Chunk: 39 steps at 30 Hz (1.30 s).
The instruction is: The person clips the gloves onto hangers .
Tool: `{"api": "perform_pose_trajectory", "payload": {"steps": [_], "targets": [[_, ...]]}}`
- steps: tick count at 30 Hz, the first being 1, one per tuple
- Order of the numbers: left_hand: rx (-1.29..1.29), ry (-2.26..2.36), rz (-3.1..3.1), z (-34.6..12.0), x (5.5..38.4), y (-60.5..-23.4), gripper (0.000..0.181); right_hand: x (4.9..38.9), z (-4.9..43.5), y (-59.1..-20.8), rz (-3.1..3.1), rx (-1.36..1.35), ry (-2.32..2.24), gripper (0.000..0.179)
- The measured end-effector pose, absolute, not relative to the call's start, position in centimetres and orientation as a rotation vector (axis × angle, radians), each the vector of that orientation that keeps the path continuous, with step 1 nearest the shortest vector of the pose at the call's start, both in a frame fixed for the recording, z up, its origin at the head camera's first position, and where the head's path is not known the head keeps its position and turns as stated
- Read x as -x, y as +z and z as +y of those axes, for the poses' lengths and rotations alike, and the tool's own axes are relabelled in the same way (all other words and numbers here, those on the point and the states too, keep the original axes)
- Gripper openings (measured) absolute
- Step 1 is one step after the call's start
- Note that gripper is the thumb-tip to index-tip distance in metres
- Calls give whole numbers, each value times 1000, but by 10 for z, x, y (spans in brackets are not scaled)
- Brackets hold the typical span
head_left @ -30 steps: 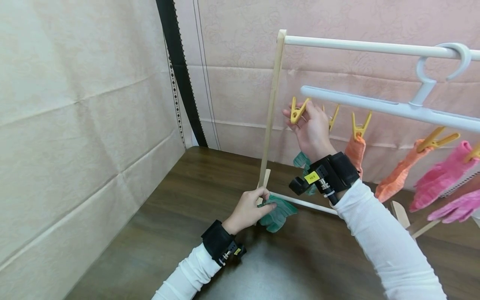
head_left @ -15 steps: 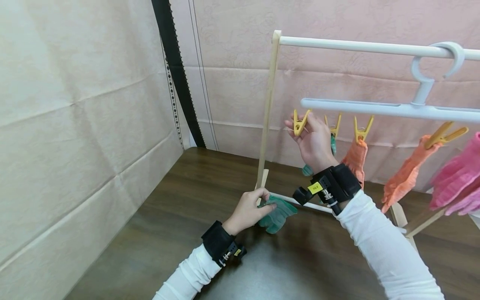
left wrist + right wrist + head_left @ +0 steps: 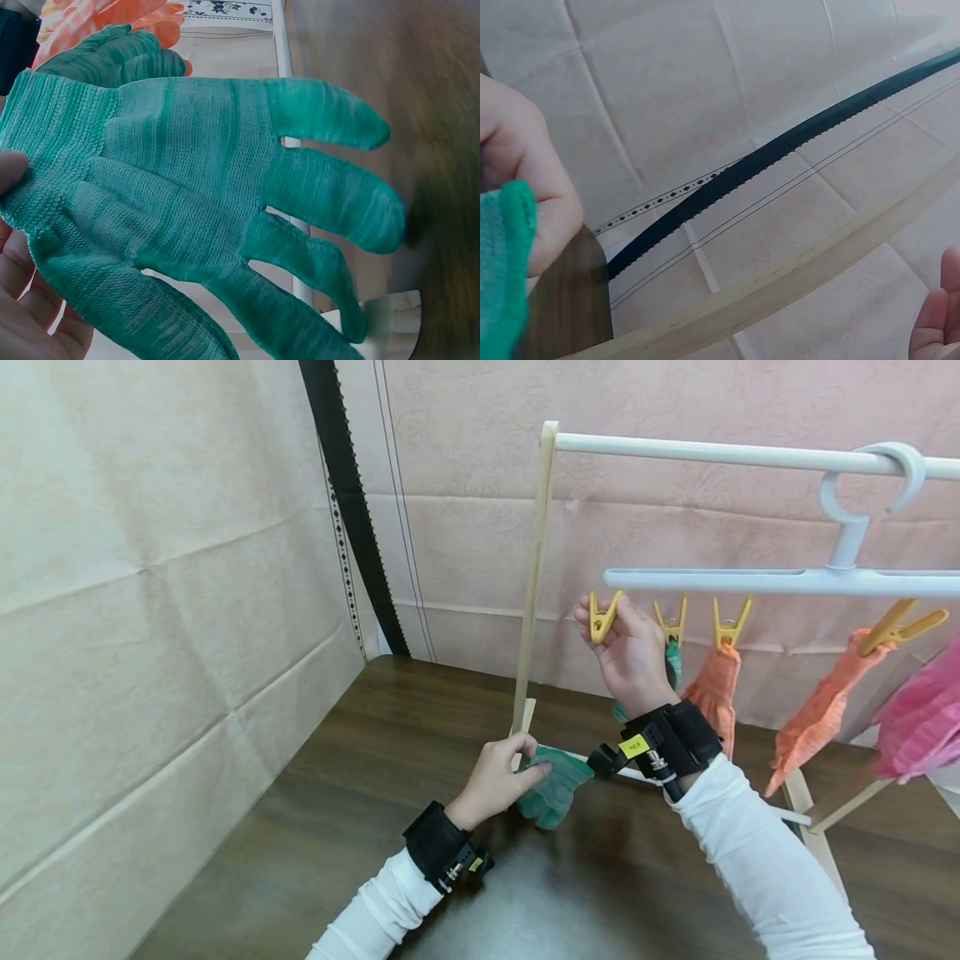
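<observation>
In the head view my left hand point(image 3: 498, 777) pinches a green knit glove point(image 3: 553, 789) by its cuff, above the table. The left wrist view shows that glove point(image 3: 195, 150) spread out, its fingers pointing right, the thumb pressed on the cuff. Higher up, my right hand point(image 3: 630, 652) holds a yellow clothespin point(image 3: 602, 618) under the left end of a pale blue hanger point(image 3: 720, 580). Nothing hangs from this clothespin. Just right of it, another yellow clothespin point(image 3: 672, 618) grips a second green glove point(image 3: 672, 664), partly hidden by my right hand.
The hanger hooks over the white top rail point(image 3: 697, 450) of a wooden stand point(image 3: 534, 577). Further right, clothespins carry orange gloves point(image 3: 716, 689) and pink gloves point(image 3: 926, 718). A brown table point(image 3: 360, 810) lies below, with cloth walls point(image 3: 180, 610) behind and at left.
The hanger has swung from tilted to nearly level, its left end sinking. My right hand and the clothespin moved down with it. The left hand and its glove stay nearly still.
</observation>
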<state>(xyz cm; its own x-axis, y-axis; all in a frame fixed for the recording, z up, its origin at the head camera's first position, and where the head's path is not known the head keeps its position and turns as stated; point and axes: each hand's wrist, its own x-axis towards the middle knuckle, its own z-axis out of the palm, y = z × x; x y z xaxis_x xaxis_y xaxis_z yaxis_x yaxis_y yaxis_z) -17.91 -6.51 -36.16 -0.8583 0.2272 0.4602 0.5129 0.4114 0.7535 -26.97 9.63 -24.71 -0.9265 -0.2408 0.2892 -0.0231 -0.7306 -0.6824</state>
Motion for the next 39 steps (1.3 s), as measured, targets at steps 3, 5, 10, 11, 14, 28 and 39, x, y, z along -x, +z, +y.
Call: {"api": "perform_pose_trajectory", "payload": {"steps": [3,5,10,11,14,28,39], "targets": [[611,-1442,-2360,-64,179,-359,14,270,98,-249,1070,566,-2760,20],[606,-1446,-2331,-64,185,-367,14,270,99,-251,1046,564,-2758,20],[595,-1433,-2257,-65,204,-387,15,269,103,-253,991,529,-2767,19],[589,-1430,-2250,-65,204,-386,14,269,103,-254,985,523,-2768,19],[572,-1424,-2236,-64,206,-383,15,270,105,-255,963,504,-2764,16],[567,-1345,-2199,-54,214,-369,15,278,113,-259,764,509,-2770,3],[559,-1330,-2195,-46,219,-362,14,278,120,-264,727,519,-2737,6]]}}
